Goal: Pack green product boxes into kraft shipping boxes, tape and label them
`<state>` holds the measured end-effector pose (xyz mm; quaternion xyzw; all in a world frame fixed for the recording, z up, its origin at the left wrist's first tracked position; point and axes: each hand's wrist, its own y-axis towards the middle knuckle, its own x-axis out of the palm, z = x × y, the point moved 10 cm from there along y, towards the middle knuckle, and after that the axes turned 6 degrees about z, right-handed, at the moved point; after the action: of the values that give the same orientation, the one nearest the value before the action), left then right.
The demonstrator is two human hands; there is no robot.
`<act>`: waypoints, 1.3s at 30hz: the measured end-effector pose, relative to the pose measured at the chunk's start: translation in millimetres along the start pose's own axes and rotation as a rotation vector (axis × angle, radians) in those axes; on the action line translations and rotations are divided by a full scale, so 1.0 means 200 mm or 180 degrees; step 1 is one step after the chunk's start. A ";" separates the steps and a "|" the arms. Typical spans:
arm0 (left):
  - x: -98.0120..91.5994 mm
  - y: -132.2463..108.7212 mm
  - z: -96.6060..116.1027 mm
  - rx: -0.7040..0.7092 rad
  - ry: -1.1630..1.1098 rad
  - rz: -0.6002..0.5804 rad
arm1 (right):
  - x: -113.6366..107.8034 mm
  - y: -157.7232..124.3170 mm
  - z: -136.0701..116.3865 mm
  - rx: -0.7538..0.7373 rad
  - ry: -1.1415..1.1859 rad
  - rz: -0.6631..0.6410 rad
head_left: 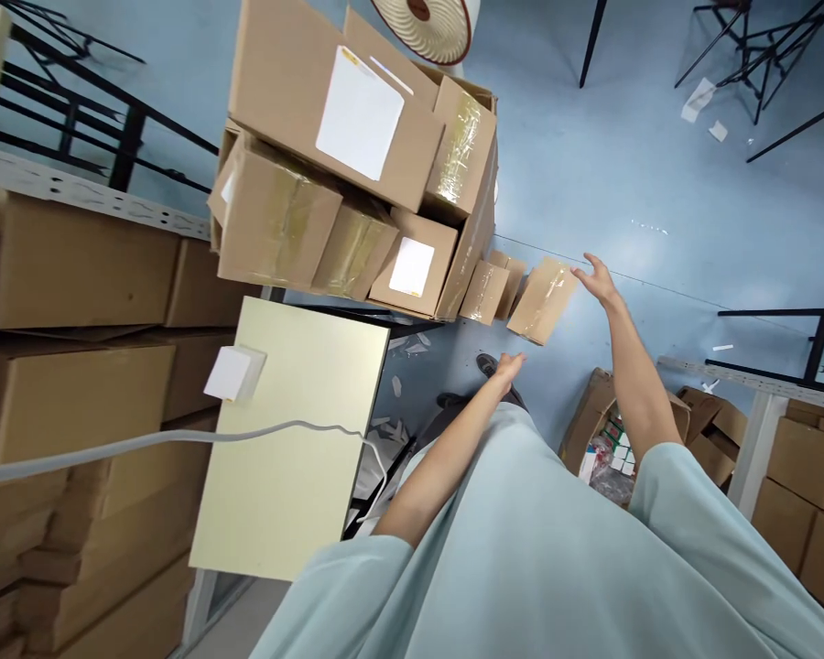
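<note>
My right hand (596, 277) reaches forward with its fingers spread, touching the far edge of a small taped cardboard box (542, 299) that hangs tilted in the air. My left hand (506, 368) is stretched out lower and nearer, fingers apart, holding nothing, just below that box. Two more small taped boxes (493, 289) lie beside it, against a large open carton (473, 156) heaped with taped cardboard boxes, some with white labels.
A pale yellow table (295, 430) with a small white box (234, 373) and a grey cable (144, 442) stands at the left. Stacked cartons fill shelves at the left (69, 275) and right (807, 467). An open carton of small packets (608, 439) sits on the blue floor.
</note>
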<state>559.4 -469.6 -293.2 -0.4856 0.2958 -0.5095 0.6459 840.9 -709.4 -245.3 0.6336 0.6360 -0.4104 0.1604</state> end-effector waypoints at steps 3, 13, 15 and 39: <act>-0.14 -0.03 -0.03 -0.0205 0.0069 0.0078 | 0.07 -0.14 -0.06 -0.0115 0.0245 -0.0085; -0.58 -0.25 0.27 0.0298 -0.0921 0.0167 | 0.38 -0.69 -0.53 -0.0532 0.1243 -0.0795; -0.70 -0.33 0.31 0.0496 -0.1265 0.0253 | 0.47 -0.79 -0.70 -0.0727 0.1304 -0.1037; -2.06 -2.01 -1.13 0.2868 -0.4835 0.2644 | 1.54 -3.19 -1.97 -0.2988 0.0332 -0.4658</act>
<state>85.8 -157.9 -47.4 -0.2493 -0.2742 0.1421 0.9179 322.1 -127.0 -22.8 -0.0479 0.9934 -0.0763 0.0716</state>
